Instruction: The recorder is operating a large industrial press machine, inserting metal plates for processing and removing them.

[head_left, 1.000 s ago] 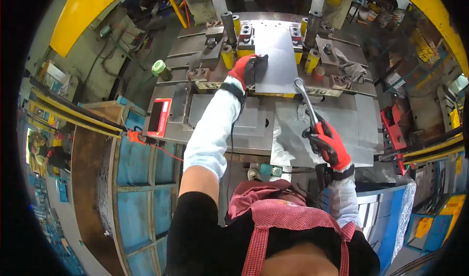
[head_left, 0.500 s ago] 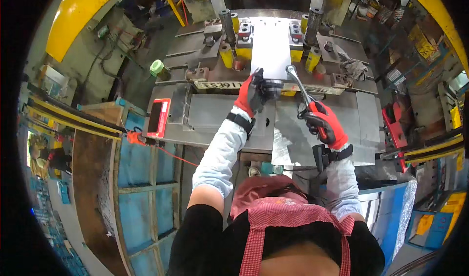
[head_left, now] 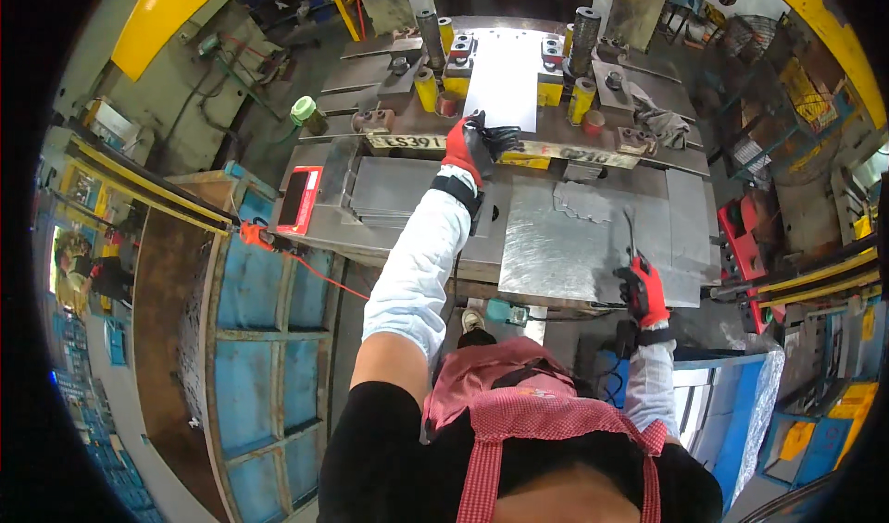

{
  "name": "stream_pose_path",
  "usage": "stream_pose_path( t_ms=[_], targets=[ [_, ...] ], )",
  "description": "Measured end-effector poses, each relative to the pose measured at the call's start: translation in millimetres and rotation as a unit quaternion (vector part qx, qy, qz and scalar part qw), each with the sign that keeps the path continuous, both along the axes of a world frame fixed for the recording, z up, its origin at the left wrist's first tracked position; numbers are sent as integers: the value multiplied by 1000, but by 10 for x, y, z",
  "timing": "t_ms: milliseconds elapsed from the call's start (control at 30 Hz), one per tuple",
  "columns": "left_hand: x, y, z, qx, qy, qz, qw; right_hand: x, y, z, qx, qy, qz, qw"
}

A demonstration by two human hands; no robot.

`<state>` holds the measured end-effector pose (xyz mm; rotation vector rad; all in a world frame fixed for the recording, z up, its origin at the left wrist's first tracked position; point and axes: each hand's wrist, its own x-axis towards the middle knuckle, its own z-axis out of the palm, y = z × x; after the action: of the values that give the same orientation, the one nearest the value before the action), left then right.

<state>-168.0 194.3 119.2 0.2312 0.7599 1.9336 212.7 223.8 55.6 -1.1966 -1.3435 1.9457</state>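
"Looking down in the head view, where do you find the left hand (head_left: 472,148)?"

"At the near edge of the pale sheet (head_left: 505,83), which lies between yellow posts (head_left: 581,104). Its fingers are blurred, so I can't tell whether they pinch it."

"And the right hand (head_left: 645,290)?"

"Wrapped around a slim metal tool (head_left: 632,233), its long end pointing away from the body, over the wide metal sheet (head_left: 556,255). Whether the tool touches that sheet, I can't tell."

"What else is about?"

"Flat grey plates (head_left: 394,188) left of the wide metal sheet, and a red-framed panel (head_left: 301,201) farther left."
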Motion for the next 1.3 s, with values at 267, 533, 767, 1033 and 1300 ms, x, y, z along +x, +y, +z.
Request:
stream_pose_path(
  t_ms=[267, 533, 767, 1033, 1300],
  targets=[
    [30, 47, 37, -4, 20, -9, 1000, 377, -151, -554, 28, 38, -84, 995],
    [-77, 56, -105, -15, 10, 14, 1000, 345, -197, -583, -17, 4, -97, 995],
    [48, 40, 2, 2, 21, 34, 999, 314, -200, -689, -10, 58, -148, 987],
    [-11, 38, -41, -30, 21, 47, 998, 339, -174, -646, 9, 22, -91, 996],
    [-9, 96, -100, 1, 25, 22, 999, 436, -129, -765, -19, 92, -97, 991]
  ],
)
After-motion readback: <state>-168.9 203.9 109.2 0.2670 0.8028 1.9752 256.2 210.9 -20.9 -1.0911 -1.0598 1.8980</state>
